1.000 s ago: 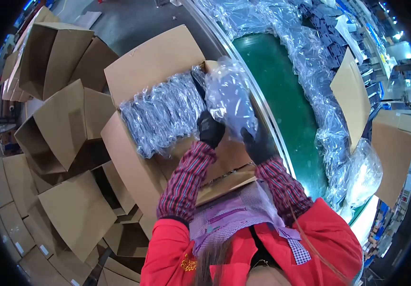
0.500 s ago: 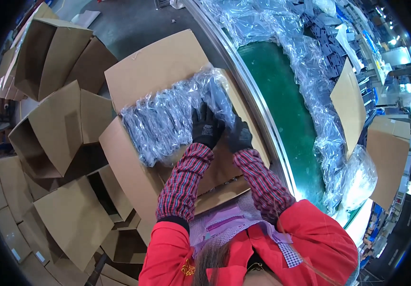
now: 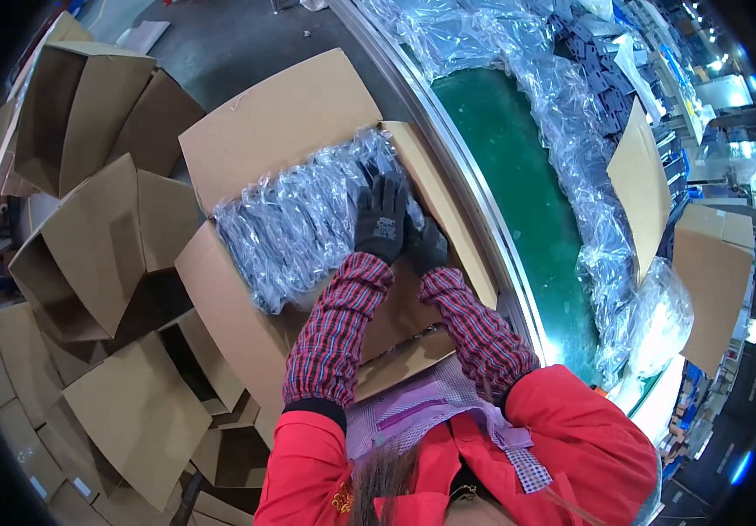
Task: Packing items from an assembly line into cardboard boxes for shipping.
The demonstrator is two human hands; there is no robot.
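A tight row of dark parts in clear plastic bags (image 3: 294, 223) fills the upper part of an open cardboard box (image 3: 277, 127). My left hand (image 3: 381, 217), in a black glove, lies over the right end of the row with its fingers stretched out against the bags. Close beside it, my right hand (image 3: 428, 247), also gloved in black, reaches down between the end of the row and the box's right side. Its fingers are mostly hidden, so I cannot tell whether they grip a bag. The near part of the box shows bare cardboard.
Along the box's right side runs a metal rail (image 3: 474, 195) edging a green conveyor belt (image 3: 505, 162). Bagged parts (image 3: 571, 175) lie along the belt. Several open cardboard boxes (image 3: 88, 245) crowd the left. A clear plastic bundle (image 3: 661, 311) rests near the belt's right edge.
The bagged part at the row's right end has gone down lower into the box. My left hand has shifted slightly up and right; my right hand has moved left and lower, closer to it.
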